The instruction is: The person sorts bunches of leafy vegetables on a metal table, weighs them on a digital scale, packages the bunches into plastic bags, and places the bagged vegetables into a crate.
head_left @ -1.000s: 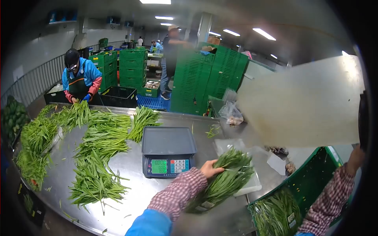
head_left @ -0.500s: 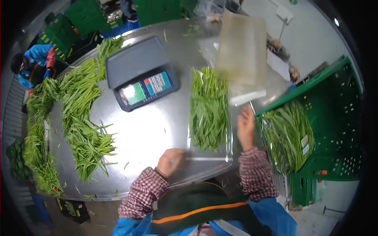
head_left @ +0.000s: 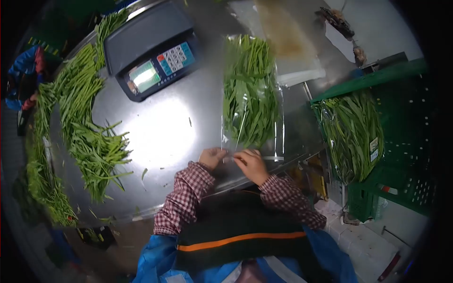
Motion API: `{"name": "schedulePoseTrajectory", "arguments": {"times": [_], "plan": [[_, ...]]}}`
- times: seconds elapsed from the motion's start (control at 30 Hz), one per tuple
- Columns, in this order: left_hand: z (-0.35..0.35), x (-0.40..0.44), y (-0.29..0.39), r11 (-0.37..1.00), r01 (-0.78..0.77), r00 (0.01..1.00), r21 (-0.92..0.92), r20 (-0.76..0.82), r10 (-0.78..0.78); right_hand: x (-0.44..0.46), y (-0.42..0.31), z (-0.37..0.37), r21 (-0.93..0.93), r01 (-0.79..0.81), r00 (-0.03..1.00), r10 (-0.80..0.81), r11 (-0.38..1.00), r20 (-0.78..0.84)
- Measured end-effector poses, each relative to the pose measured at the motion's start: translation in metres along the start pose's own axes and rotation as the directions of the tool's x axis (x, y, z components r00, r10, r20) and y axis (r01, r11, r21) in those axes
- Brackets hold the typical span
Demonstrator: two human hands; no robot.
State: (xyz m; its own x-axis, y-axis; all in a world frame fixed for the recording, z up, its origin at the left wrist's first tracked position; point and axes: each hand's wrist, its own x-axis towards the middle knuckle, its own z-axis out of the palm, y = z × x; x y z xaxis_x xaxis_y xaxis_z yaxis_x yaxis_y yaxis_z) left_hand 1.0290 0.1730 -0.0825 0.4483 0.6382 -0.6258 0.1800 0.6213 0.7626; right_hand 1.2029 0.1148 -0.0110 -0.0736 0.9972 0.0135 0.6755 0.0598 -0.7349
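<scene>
A clear plastic bag full of leafy greens (head_left: 250,92) lies upright-oriented on the metal table, its near edge toward me. My left hand (head_left: 212,158) pinches the near left corner of that bag. Beside it, my right hand (head_left: 251,165) has thumb and fingers closed on the same near edge. To the left of the bag stands a digital scale (head_left: 148,47) with nothing on its tray. Loose greens (head_left: 85,99) form a long pile farther left.
A green crate (head_left: 401,127) at the right holds another bag of greens (head_left: 351,132). Flat plastic sheets (head_left: 288,42) lie beyond the bag. A co-worker's sleeve (head_left: 40,61) shows at the far left. Scraps and cardboard (head_left: 340,40) are at the upper right.
The bag of greens, first held in my left hand, now lies flat on the table. My right hand has left the pale sheet, and both hands have come together at the bag's near edge.
</scene>
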Motion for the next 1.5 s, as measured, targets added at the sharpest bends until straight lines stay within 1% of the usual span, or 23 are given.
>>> {"name": "schedulePoseTrajectory", "arguments": {"times": [0.13, 0.23, 0.37, 0.4, 0.43, 0.47, 0.53, 0.6, 0.63, 0.67, 0.73, 0.77, 0.8, 0.87, 0.97, 1.07, 1.13, 1.17, 1.23, 1.27, 1.33, 1.43, 1.5], "plan": [[-0.004, -0.006, 0.006, 0.971, 0.140, 0.990, -0.193, 0.056, -0.132, 0.021, -0.017, 0.012, -0.137, 0.096, 0.992, -0.083, 0.986, 0.093], [-0.003, -0.008, 0.008, 0.998, -0.037, 0.997, 0.050, -0.066, 0.040, 0.024, -0.018, 0.014, -0.252, 0.130, 0.977, -0.080, 0.959, 0.199], [-0.006, -0.013, 0.004, 0.982, 0.022, 0.998, -0.187, -0.056, -0.033, -0.049, -0.008, -0.031, -0.294, 0.193, 0.936, -0.085, 0.936, 0.341], [-0.011, -0.016, 0.004, 0.977, 0.026, 0.998, -0.213, -0.045, -0.036, -0.094, 0.010, -0.050, -0.368, -0.038, 0.856, 0.220, 0.929, 0.467], [-0.014, -0.018, 0.002, 0.968, 0.034, 0.998, -0.247, -0.037, -0.044, -0.148, 0.031, -0.075, -0.433, -0.146, 0.735, 0.391, 0.889, 0.554], [-0.017, -0.026, 0.007, 0.998, -0.037, 0.993, 0.047, -0.106, 0.042, -0.236, 0.079, -0.086, -0.537, -0.199, 0.631, 0.527, 0.820, 0.570], [-0.028, -0.042, 0.025, 0.777, -0.116, 0.953, 0.618, -0.150, 0.262, -0.252, 0.109, -0.122, -0.580, -0.200, 0.677, 0.539, 0.790, 0.501], [-0.043, -0.040, 0.025, 0.376, -0.308, 0.823, 0.874, 0.046, 0.566, -0.254, 0.134, -0.144, -0.604, -0.202, 0.728, 0.531, 0.771, 0.433], [-0.046, -0.040, 0.024, 0.119, -0.355, 0.734, 0.927, 0.197, 0.650, -0.259, 0.141, -0.146, -0.606, -0.218, 0.749, 0.529, 0.765, 0.399], [-0.044, -0.037, 0.024, 0.019, -0.409, 0.668, 0.912, 0.286, 0.687, -0.263, 0.149, -0.147, -0.608, -0.236, 0.768, 0.529, 0.758, 0.360], [-0.040, -0.018, 0.028, -0.188, -0.479, 0.501, 0.857, 0.443, 0.743, -0.152, 0.093, -0.156, -0.469, -0.353, 0.834, 0.499, 0.810, 0.234], [-0.036, -0.009, 0.029, -0.227, -0.527, 0.439, 0.819, 0.491, 0.753, -0.104, 0.092, -0.141, -0.475, -0.170, 0.982, 0.187, 0.863, -0.011], [-0.032, -0.002, 0.024, -0.189, -0.549, 0.444, 0.814, 0.475, 0.760, -0.065, 0.095, -0.126, -0.573, -0.052, 0.998, 0.027, 0.818, -0.051], [-0.029, 0.014, 0.024, -0.131, -0.588, 0.445, 0.798, 0.455, 0.772, -0.028, 0.103, -0.113, -0.530, 0.212, 0.976, -0.209, 0.821, 0.066], [-0.017, -0.011, 0.072, 0.061, -0.651, 0.476, 0.756, 0.344, 0.809, -0.021, 0.102, -0.110, -0.341, 0.259, 0.961, -0.278, 0.904, -0.005], [-0.005, -0.034, 0.124, 0.314, -0.686, 0.501, 0.656, 0.113, 0.858, -0.022, 0.079, -0.125, 0.116, 0.049, 0.947, -0.009, 0.992, -0.322], [0.003, -0.037, 0.172, 0.528, -0.739, 0.567, 0.418, -0.037, 0.823, -0.003, 0.061, -0.149, 0.545, 0.043, 0.857, 0.250, 0.837, -0.451], [0.016, -0.053, 0.215, 0.522, -0.769, 0.543, 0.368, -0.053, 0.838, 0.009, 0.040, -0.175, 0.705, 0.070, 0.814, 0.369, 0.706, -0.450], [0.048, -0.080, 0.295, 0.380, -0.909, 0.373, 0.172, -0.077, 0.925, 0.041, 0.008, -0.222, 0.659, 0.369, 0.709, 0.260, 0.656, -0.655], [0.057, -0.091, 0.327, 0.252, -0.950, 0.246, 0.186, -0.056, 0.968, 0.050, -0.012, -0.244, 0.652, 0.487, 0.675, 0.224, 0.581, -0.703], [0.074, -0.122, 0.373, 0.124, -0.988, 0.124, 0.091, -0.012, 0.992, 0.060, -0.061, -0.283, 0.604, 0.688, 0.596, 0.160, 0.402, -0.787], [0.066, -0.120, 0.396, 0.366, -0.896, 0.383, 0.250, 0.019, 0.924, 0.074, -0.070, -0.291, 0.694, 0.612, 0.664, 0.231, 0.379, -0.711], [0.042, -0.076, 0.394, 0.513, -0.845, 0.509, 0.150, -0.068, 0.858, 0.094, -0.041, -0.285, 0.729, 0.511, 0.712, 0.251, 0.456, -0.656]]}}
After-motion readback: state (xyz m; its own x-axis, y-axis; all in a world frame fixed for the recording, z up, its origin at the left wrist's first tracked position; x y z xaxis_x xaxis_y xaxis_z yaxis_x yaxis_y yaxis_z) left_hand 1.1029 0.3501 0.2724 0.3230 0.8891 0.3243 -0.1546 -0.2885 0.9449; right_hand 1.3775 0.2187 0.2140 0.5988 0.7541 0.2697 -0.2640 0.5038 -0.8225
